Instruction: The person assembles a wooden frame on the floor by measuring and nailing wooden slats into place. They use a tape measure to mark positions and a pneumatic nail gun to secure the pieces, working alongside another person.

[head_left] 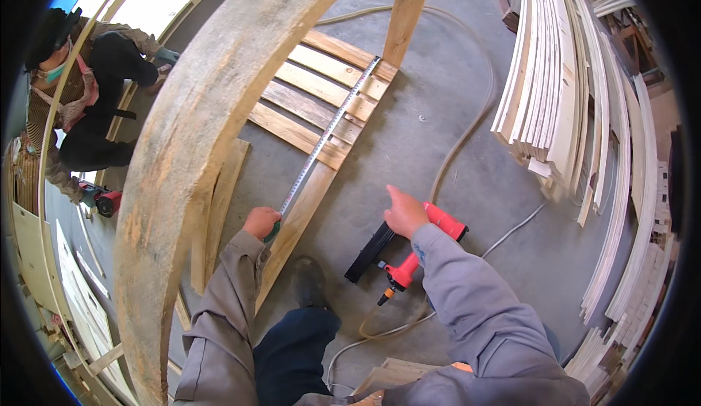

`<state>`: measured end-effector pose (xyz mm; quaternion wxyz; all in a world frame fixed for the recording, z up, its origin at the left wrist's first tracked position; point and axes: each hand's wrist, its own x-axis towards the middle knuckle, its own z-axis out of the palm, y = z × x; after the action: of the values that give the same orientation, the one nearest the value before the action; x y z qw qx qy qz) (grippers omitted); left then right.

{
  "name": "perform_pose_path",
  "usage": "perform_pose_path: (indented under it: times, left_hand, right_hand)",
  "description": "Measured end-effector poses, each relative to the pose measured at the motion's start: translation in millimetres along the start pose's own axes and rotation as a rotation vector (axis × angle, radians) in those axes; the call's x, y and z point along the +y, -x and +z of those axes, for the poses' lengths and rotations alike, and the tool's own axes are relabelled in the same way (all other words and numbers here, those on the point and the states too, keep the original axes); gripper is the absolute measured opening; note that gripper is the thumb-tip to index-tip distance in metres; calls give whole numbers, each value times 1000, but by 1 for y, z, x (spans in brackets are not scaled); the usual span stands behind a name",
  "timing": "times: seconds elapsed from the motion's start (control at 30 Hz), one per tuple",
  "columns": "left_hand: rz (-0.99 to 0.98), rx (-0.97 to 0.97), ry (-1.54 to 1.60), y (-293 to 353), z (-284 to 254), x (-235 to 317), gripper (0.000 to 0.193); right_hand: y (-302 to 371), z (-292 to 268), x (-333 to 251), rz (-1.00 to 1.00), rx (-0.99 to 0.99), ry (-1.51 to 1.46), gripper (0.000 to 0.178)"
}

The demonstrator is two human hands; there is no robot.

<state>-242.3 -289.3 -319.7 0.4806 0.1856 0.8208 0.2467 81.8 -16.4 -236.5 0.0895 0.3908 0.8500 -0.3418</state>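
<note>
My left hand (262, 223) is closed around a tape measure, whose green case shows only in part beneath the fingers. Its blade (332, 128) runs out along a wooden rail (299, 216) and across the ends of several slats (307, 88), reaching the far corner by an upright post (406, 19). My right hand (406, 212) is curled at the front of a red nail gun (442, 220), with the index finger stretched out. The gun's black magazine (369, 253) points down toward my boot, and the palm side of the grip is hidden.
A broad curved wooden board (212, 99) rises close on the left. Beyond it, another person (102, 99) crouches near a red power tool (108, 203). Stacked wooden strips (548, 77) lie at right. An air hose (478, 114) curves over the grey floor (438, 63).
</note>
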Motion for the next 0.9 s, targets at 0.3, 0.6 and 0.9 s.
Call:
perform_pose_path:
  times: [0.3,0.6,0.9]
  left_hand:
    - [621,210,-882,-36,-57,-12,21]
    - [-30,265,125,-22,-99,33,20]
    - [74,88,-426,-38,-70,14,23]
  right_hand:
    - [5,13,5,99,-96,-93,57]
    - [19,7,33,130,-49,-119,53]
    - [15,7,22,79,-3,-152,51]
